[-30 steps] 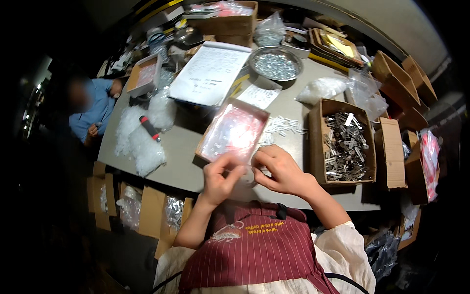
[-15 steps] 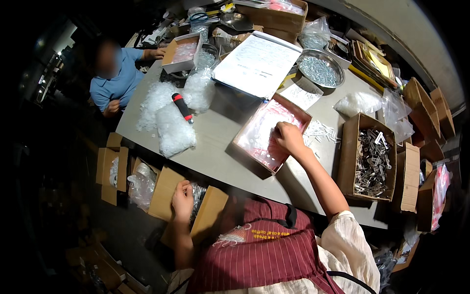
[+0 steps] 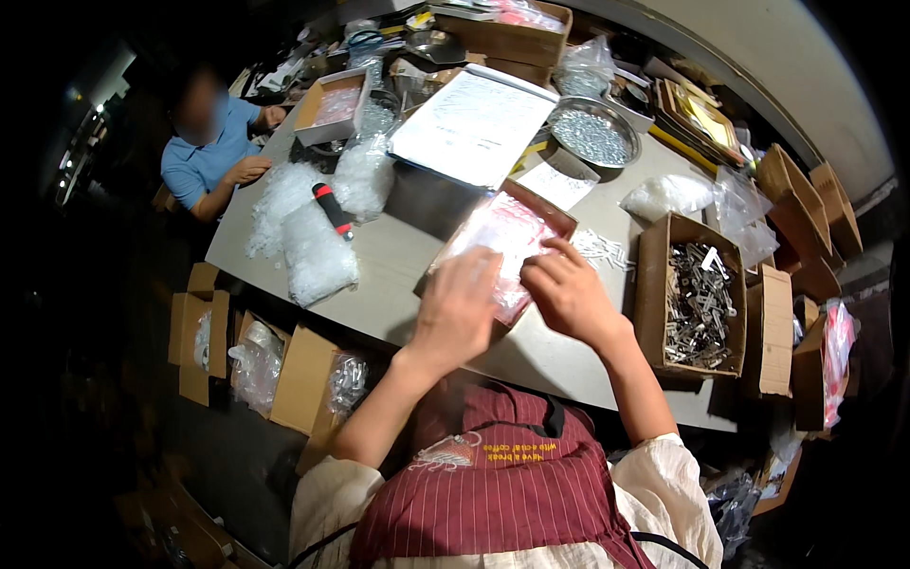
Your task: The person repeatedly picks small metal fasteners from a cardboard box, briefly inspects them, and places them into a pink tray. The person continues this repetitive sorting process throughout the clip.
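Note:
A shallow cardboard box (image 3: 566,225) stands on the table in front of me, filled with clear and pink plastic bags (image 3: 502,228). My left hand (image 3: 460,302) is over its near left side, smeared by motion, so its fingers do not show clearly. Over the near right side is my right hand (image 3: 567,287), with fingers bent and drawn together at the bags. Whatever its fingertips pinch is too small or hidden to name. Small white strips (image 3: 602,248) lie loose just right of the box.
To the right stands a tall carton (image 3: 654,284) of metal clips. Behind are a clipboard (image 3: 474,123) and a metal bowl (image 3: 637,144) of small parts. A red-and-black screwdriver (image 3: 332,211) rests on bags of white pieces (image 3: 318,261). A person in blue (image 3: 204,171) is at far left.
My left hand has come up from the open carton below the table edge to the box of bags. My right hand stays at that box. The co-worker's arm has drawn back from the small box.

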Demonstrator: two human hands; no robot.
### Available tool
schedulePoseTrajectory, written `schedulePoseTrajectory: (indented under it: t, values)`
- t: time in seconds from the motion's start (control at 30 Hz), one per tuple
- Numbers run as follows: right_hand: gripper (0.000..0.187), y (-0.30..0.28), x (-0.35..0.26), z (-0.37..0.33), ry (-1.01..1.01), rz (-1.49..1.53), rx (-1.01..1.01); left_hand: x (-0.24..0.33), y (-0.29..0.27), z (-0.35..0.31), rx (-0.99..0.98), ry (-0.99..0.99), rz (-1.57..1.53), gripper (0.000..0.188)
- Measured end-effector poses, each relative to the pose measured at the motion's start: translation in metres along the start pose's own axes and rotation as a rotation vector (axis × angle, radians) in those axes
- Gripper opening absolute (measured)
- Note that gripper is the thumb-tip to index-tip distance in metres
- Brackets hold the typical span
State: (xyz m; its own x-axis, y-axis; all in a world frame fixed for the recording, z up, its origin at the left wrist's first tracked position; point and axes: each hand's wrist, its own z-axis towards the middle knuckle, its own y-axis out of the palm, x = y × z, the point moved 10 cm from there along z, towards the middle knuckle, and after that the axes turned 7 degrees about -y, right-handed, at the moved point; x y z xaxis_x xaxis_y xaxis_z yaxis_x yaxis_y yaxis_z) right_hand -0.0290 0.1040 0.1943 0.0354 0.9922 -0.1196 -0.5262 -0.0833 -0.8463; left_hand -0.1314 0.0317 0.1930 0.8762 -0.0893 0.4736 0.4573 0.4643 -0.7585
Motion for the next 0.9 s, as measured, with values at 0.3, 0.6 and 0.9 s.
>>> schedulePoseTrajectory:
  t: [0.3, 0.6, 0.9]
  values:
    - [0.019, 0.016, 0.125, -0.140, 0.820, -0.018, -0.050, 0.002, 0.088, -0.026, -0.403, -0.266, -0.359, 0.014]
    - [0.022, 0.100, 0.159, -0.202, 0.868, -0.178, -0.294, 0.034, 0.108, -0.058, -0.436, -0.291, -0.463, 0.009]
    - [0.016, 0.092, 0.186, -0.184, 0.755, -0.393, -0.151, 0.048, 0.105, -0.037, -0.330, -0.229, -0.407, 0.009]
